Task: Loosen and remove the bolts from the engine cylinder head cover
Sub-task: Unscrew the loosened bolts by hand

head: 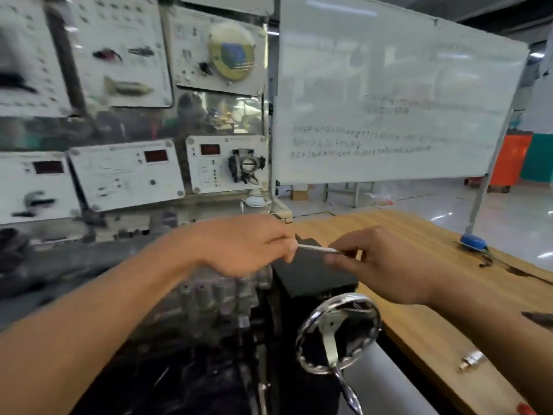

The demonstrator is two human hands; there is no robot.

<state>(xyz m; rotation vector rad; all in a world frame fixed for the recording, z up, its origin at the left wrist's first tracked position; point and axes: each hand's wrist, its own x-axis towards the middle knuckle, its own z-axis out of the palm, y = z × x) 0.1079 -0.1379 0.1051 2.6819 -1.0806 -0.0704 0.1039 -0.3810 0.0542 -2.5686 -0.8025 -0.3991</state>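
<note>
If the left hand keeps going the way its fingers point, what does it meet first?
Most likely the right hand: the left hand points rightward along the thin metal tool that both hands pinch, so the right hand's fingertips at the other end come first.

A wood-grain counter (419, 265) fills the right side of the frame, running from the centre back edge down to the lower right corner. Near its front edge, at the lower right, a small silvery metal piece (472, 359) lies on its side on the bare wood, well apart from everything else. At the far right edge of the counter sits a blue foot (473, 241) under a slanting grey post; whether it rests on the wood or just behind it is unclear. Just beside the foot a thin dark cord (490, 261) curls on the surface and trails toward the right edge. A red object (527, 410), cut off by the frame, shows at the bottom right corner.
</note>
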